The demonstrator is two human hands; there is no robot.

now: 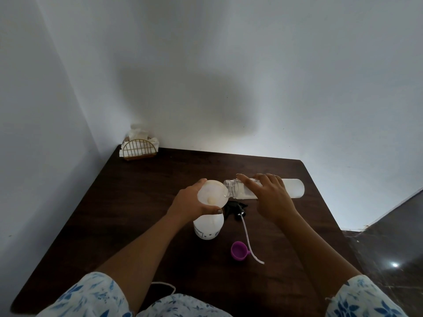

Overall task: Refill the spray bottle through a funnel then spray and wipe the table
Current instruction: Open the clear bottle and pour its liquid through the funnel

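Note:
A white spray bottle stands upright on the dark wooden table with a translucent white funnel in its neck. My left hand grips the funnel's rim. My right hand holds a clear refill bottle tipped on its side, its open mouth at the funnel's edge. The black spray head with its long dip tube lies on the table just right of the spray bottle.
A purple cap sits on the table near the dip tube's end. A gold wire holder with white napkins stands in the far left corner against the wall. The table's right edge drops to a dark floor.

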